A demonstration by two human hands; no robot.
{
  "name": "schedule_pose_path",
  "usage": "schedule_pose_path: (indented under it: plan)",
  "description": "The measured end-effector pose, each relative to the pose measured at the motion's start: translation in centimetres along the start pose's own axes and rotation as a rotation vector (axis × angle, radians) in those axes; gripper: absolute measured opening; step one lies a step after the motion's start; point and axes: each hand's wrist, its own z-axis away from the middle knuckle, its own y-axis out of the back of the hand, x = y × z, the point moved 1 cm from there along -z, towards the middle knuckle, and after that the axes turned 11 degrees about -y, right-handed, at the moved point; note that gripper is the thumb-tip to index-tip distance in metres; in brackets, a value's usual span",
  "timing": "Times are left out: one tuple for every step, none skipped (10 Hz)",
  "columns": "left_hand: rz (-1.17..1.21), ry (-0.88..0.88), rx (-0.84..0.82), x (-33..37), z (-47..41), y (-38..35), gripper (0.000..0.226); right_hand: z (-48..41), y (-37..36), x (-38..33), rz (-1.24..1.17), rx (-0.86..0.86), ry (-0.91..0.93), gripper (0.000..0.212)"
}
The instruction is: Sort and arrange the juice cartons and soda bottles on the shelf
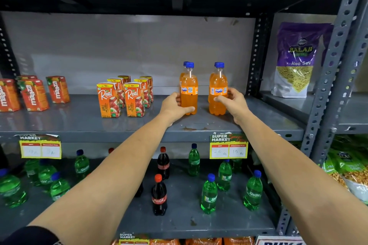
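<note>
Two front orange Fanta bottles with blue caps stand upright on the upper grey shelf (79,123), each with another Fanta bottle right behind it. My left hand (175,105) wraps the left front bottle (189,90) near its base. My right hand (232,103) grips the right front bottle (218,87) at its lower half. To the left stand several orange Real apple juice cartons (108,99) in two rows. Further left are three red-orange Maaza cartons (33,94).
The lower shelf (185,223) holds scattered green Sprite bottles (253,191) and Coca-Cola bottles (159,197). Price tags (228,146) hang on the upper shelf's front edge. A perforated upright (326,89) borders the right side, with a purple Balaji snack bag (298,59) beyond it.
</note>
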Motion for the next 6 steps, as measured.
schedule_pose_path:
  plan:
    - [-0.026, -0.003, 0.0, 0.0, 0.0, 0.0, 0.071, 0.0, 0.0, 0.0, 0.036, 0.013, 0.011, 0.065]
    - [-0.065, -0.012, -0.003, -0.1, 0.4, 0.0, 0.074, 0.8, 0.1, -0.3, 0.107, 0.091, 0.106, 0.084]
    - [-0.139, -0.056, -0.033, 0.2, 1.1, 0.5, 0.078, 1.7, 0.1, -0.8, 0.234, 0.221, 0.236, 0.096]
    - [-0.305, -0.191, -0.137, 1.0, 2.7, 1.8, 0.079, 3.8, -0.4, -1.0, 0.514, 0.363, 0.384, 0.088]
    - [-0.52, -0.342, -0.186, 2.2, 3.8, 3.9, 0.076, 5.2, -1.0, -1.3, 0.663, 0.495, 0.445, 0.079]
    - [-0.939, -0.553, -0.099, 4.3, 4.9, 8.6, 0.067, 7.3, -1.4, -3.7, 0.888, 0.649, 0.547, 0.071]
